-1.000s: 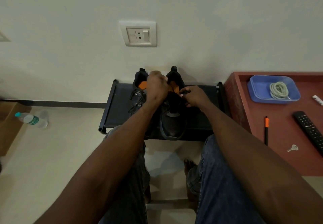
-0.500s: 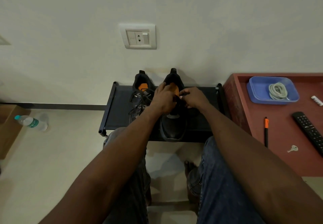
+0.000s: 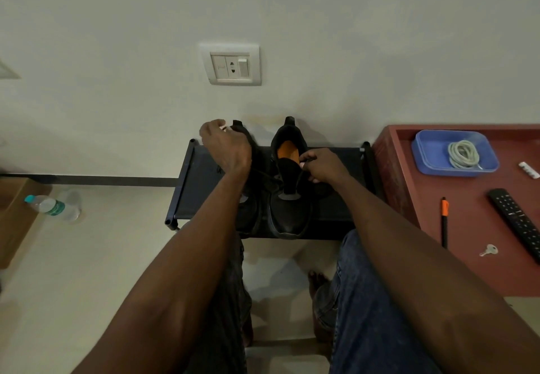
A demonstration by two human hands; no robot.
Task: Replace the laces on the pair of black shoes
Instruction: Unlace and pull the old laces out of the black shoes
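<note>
Two black shoes stand side by side on a low black rack point(image 3: 336, 207). The right shoe point(image 3: 289, 210) shows an orange insole and a raised tongue. My right hand point(image 3: 320, 167) pinches the shoe's right edge near the eyelets. A black lace point(image 3: 264, 175) runs taut from that shoe up to my left hand point(image 3: 226, 145), which is raised over the left shoe point(image 3: 248, 207) with fingers curled round the lace end. My left forearm hides much of the left shoe. Coiled pale laces point(image 3: 463, 154) lie in a blue tray point(image 3: 426, 157).
The blue tray sits on a red-brown table point(image 3: 473, 268) at the right, with a pen point(image 3: 444, 218), remote point(image 3: 518, 221) and key point(image 3: 488, 250). A water bottle point(image 3: 51, 207) lies on the floor at left, beside a wooden box point(image 3: 14, 213). The wall with a socket point(image 3: 232, 65) is right behind the rack.
My left hand has moved up and to the left, away from the right shoe, drawing the black lace out with it. My right hand stayed at the shoe's edge.
</note>
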